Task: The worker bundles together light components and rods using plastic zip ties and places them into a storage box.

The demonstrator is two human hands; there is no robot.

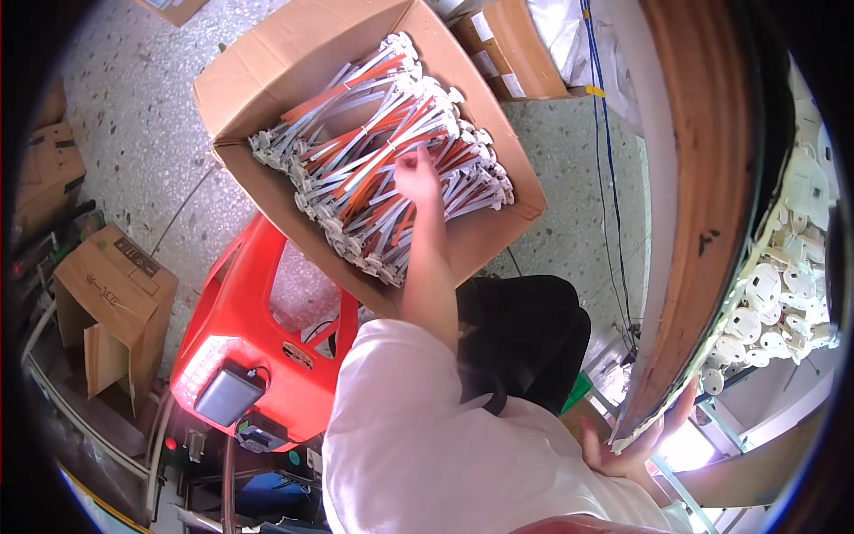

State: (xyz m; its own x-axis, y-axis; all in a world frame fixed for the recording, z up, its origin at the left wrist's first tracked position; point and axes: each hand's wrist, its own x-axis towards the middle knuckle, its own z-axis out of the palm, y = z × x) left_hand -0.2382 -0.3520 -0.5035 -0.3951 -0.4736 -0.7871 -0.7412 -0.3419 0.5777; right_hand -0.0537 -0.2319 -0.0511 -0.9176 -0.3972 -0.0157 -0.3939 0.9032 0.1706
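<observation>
A cardboard box (253, 98) holds many bundled strips (356, 178), white, grey and orange, with white plastic pieces at their ends. My left hand (416, 178) reaches into it, fingers curled against a bundle near the middle of the pile. The fingertips are partly hidden among the strips. At the lower right, my right hand (632, 449) rests by the corner of a wooden-edged table (703, 178), thumb and fingers apart, with nothing visible in it. Beyond that edge lies a heap of white round plastic pieces (761, 303).
A red plastic stool (294, 392) with a black device (231, 392) on it stands beside the box. An open carton (120, 294) is at the left, another carton (511, 49) behind. Blue and black cables (605, 151) hang near the table. The floor (133, 116) is speckled.
</observation>
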